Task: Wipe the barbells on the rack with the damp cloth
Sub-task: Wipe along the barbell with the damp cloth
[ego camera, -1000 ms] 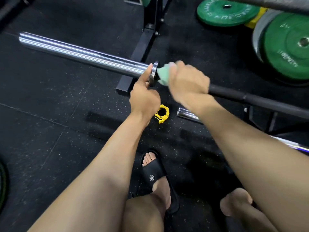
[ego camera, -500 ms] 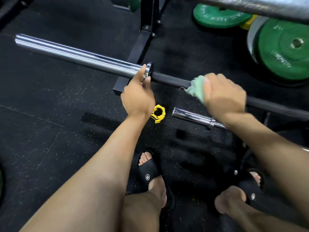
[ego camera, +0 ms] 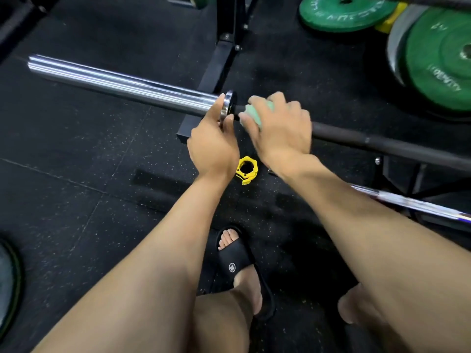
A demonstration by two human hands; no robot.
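**Now at the collar: cloth wrapped on the dark shaft**

Head view: the right hand (ego camera: 281,126) clamps the green cloth (ego camera: 257,112) around the barbell (ego camera: 382,140) just beside its collar (ego camera: 227,104), which the left hand (ego camera: 212,141) grips. Best, I judge, to keep the cloth fully wrapped and the bar steadied. A yellow clip (ego camera: 246,169) lies on the floor below; green plates (ego camera: 443,62) sit well apart, the rack post (ego camera: 216,70) behind.

A mint-green damp cloth (ego camera: 257,113) wraps a matte black barbell shaft (ego camera: 382,141) beside its mirror-bright chrome sleeve (ego camera: 122,85); green weight plates (ego camera: 443,59), a yellow plastic collar (ego camera: 246,170) and a black slide sandal (ego camera: 238,261) dot the white-speckled black rubber floor (ego camera: 76,174).
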